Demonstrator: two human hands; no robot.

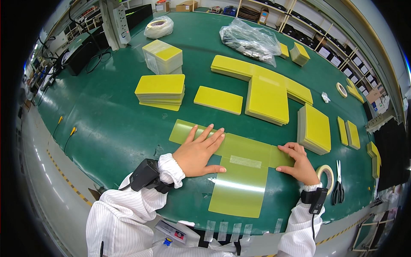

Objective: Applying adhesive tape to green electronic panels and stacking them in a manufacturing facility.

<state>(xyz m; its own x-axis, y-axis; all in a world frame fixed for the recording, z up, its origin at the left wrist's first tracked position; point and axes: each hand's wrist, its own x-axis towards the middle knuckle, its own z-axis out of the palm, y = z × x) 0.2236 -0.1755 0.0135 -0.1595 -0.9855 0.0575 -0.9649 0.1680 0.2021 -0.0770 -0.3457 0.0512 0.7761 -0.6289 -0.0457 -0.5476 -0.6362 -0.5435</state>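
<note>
We rested our left hand (pixel 192 156), fingers (pixel 205 133) spread, on thin yellow sheets (pixel 239 201); our right hand (pixel 302 165) touched their right end, near scissors (pixel 338 192) on the table (pixel 107 128).

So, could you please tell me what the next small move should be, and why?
Probably, the right hand should fetch one translucent tape strip from the near edge of the green table for the seam beside the small yellow-green rectangular sheet it touches: no tape shows there, while a similar strip spans the middle sheet and lower sheet. The left hand rests over the left sheet.
</note>
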